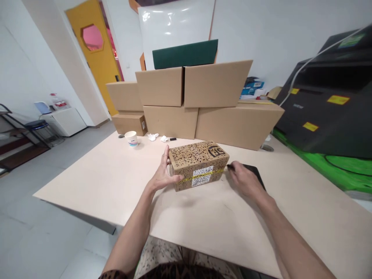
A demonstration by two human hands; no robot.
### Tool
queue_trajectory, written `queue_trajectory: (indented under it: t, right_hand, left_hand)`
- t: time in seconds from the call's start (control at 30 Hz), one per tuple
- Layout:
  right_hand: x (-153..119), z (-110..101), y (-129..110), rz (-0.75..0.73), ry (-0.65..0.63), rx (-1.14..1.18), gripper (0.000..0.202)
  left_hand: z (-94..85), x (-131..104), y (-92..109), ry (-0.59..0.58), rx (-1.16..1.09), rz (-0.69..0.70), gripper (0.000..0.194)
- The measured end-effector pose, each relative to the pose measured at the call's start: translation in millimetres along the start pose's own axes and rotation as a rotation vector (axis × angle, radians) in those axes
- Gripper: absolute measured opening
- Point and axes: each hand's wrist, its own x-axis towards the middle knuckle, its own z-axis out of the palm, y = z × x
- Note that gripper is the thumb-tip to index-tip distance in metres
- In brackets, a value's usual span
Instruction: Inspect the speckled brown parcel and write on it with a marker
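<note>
On the table (116,182), a small brown cardboard box (199,155) is covered in black speckles, with black lettering on top. Yellow tape runs along its front face, across white printed labels (202,176). My left hand (162,176) grips the box's left end, thumb on the front and fingers at the far side. Just off the right end, my right hand (242,178) is closed on a small dark object (230,167); only its tip shows, so its kind is unclear. A flat black item (255,172) lies partly hidden behind that hand.
Larger cardboard boxes (171,122) are stacked at the back, a dark green box (186,54) on top. A paper cup (131,138), crumpled tissues (152,136) and a small black piece (173,139) sit before them. A big black machine (328,100) stands at right.
</note>
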Motion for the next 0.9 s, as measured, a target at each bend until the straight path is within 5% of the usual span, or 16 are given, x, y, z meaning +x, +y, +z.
queue_trajectory:
  t: [0.17,0.23,0.33,0.43,0.7,0.9]
  right_hand:
    - [13,-15,11,0.250,0.704,0.869,0.028]
    - [17,-24,13,0.310,0.800,1.260,0.022]
    - [20,-37,10,0.348,0.704,1.604,0.013]
    - [21,-43,-11,0.217,0.502,1.737,0.013]
    - [20,-38,-119,0.074,0.106,1.570,0.045]
    - [26,-32,-146,-0.093,-0.130,1.406,0.044]
  left_hand:
    - [2.7,1,1,-0.013,-0.015,-0.006,0.140]
    - [3.5,1,2,-0.030,-0.032,-0.025,0.142]
    - [4.2,1,2,-0.038,-0.048,-0.026,0.144]
    - [4.7,1,0,-0.032,-0.050,-0.008,0.142]
    - [6.5,1,1,-0.033,-0.008,-0.022,0.145]
    - [8.5,1,4,-0.052,-0.018,-0.041,0.146]
